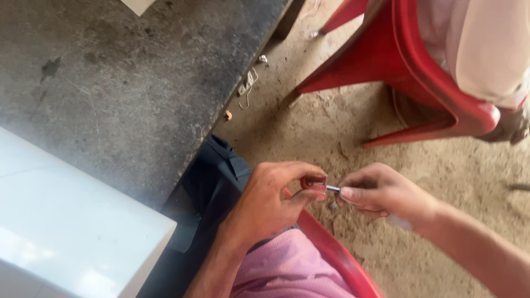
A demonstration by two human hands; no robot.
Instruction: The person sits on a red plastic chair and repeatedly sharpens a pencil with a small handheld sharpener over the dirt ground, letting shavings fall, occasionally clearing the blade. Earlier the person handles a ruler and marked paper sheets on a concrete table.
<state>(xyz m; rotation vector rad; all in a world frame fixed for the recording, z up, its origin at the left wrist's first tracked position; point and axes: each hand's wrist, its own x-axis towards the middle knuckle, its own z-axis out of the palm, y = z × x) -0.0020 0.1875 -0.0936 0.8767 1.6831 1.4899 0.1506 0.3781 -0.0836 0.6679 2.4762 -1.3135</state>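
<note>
My left hand (270,198) pinches a small red-handled tool (314,182) between thumb and fingers, low in the middle of the head view. A short metal tip sticks out of the handle to the right. My right hand (381,193) closes its fingertips on that metal tip, so both hands hold the same tool over the sandy ground. The end of the tip is hidden by my right fingers.
A grey concrete slab (127,83) fills the upper left, with a white box (66,226) at the lower left. I sit on a red plastic chair (342,262). Another red chair (419,72) with a person on it stands at the upper right. Small debris (247,88) lies on the sand.
</note>
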